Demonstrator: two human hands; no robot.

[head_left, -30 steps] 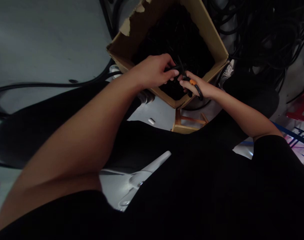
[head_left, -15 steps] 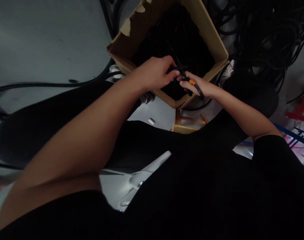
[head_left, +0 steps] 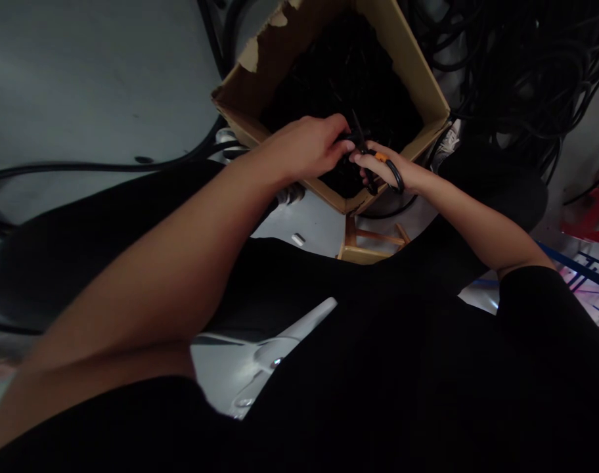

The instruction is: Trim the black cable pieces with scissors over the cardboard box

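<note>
Fingertips [head_left: 339, 146] of the left hand [head_left: 304, 150] curl closed around a short length of black cable [head_left: 346, 138], pinching it just above the open cardboard box. The right hand [head_left: 385, 167] sits close beside it, partly closed on a pair of black scissors [head_left: 371, 157] with an orange accent, its fingers wrapped around the handle loop [head_left: 398, 177]. The blades [head_left: 358, 128] point up toward the pinched cable, though how far they stand open is too dark to tell. Both hands hover over the near corner of the cardboard box [head_left: 418, 85], which holds a dense pile of black cables [head_left: 339, 72]. More tangled black cables [head_left: 516, 59] lie beyond the box, and another black cable [head_left: 97, 167] runs across the grey floor [head_left: 83, 85]. A wooden frame [head_left: 358, 246] stands below the box, near a small white object [head_left: 298, 239]. The step in hand appears to be lining the scissors up on the cable, and a clean cut would call for steady tension from the left hand while the right hand works the handles.
</note>
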